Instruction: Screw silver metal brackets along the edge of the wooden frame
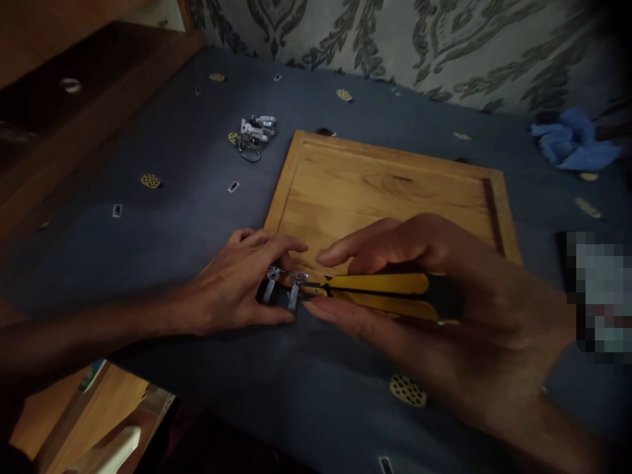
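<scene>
Metal fittings [295,296], a pair of them, sit at the centre of the frame by the near left corner of a wooden panel [390,204], beneath the curved fingers of the left hand [230,286]. Thumb and forefinger stand apart on either side of the pair (whether they press on the metal cannot be told). From the right, the right hand [488,322] is clamped on a yellow-and-black screwdriver [380,284], fingers along the top of the handle and thumb below, the shaft pointing left to the nearer fitting. Beneath it all spreads a dark blue tablecloth [187,155] printed with pale yellow spotted shapes and small labels. More metal hardware [257,131] lies in a heap left of the panel's far corner, in the upper left of the frame. Crumpled blue cloth [575,141] rests at the upper right, near the patterned wall [326,33].
</scene>
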The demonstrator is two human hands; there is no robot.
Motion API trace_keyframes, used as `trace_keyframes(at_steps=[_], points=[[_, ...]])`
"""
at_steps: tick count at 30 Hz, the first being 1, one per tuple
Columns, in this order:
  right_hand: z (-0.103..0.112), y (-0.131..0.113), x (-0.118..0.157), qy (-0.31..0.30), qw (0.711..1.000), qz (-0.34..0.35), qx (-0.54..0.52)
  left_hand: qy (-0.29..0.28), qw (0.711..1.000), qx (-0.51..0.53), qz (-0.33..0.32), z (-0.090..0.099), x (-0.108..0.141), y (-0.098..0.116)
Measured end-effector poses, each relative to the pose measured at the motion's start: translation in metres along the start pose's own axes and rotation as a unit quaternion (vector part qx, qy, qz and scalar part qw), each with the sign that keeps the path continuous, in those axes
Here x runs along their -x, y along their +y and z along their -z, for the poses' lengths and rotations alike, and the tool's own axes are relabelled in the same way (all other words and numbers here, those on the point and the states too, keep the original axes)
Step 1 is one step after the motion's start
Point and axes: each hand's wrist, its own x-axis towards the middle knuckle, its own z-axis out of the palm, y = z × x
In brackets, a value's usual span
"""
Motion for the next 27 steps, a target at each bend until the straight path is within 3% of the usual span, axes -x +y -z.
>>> trace_keyframes(at_steps=[3,7,9,14,17,19,22,27], points=[[0.003,-0.003,0.000,-0.002,0.999,-0.028,-0.036,0.000,1.000,-0.006,-0.003,-0.001,0.001,0.000],[0.010,-0.002,-0.009,-0.081,0.990,-0.029,-0.114,0.019,0.999,-0.015,-0.025,-0.004,0.000,-0.004],[0.011,0.000,-0.012,-0.085,0.985,-0.032,-0.144,0.016,1.000,-0.015,-0.020,-0.004,0.000,-0.005],[0.000,0.001,-0.009,-0.010,0.995,-0.050,-0.089,0.001,1.000,-0.009,-0.005,-0.002,0.001,-0.003],[0.000,-0.005,-0.007,0.092,0.991,-0.036,-0.086,-0.002,1.000,-0.005,-0.005,-0.001,0.000,-0.003],[0.004,-0.010,-0.007,0.142,0.985,-0.076,-0.069,-0.009,1.000,-0.006,-0.003,0.000,0.000,-0.003],[0.008,-0.012,-0.008,0.129,0.984,-0.119,-0.036,-0.007,1.000,-0.011,-0.007,0.000,0.000,-0.003],[-0.002,-0.004,-0.007,0.123,0.990,-0.057,-0.025,-0.001,1.000,-0.019,-0.017,0.001,0.001,0.000]])
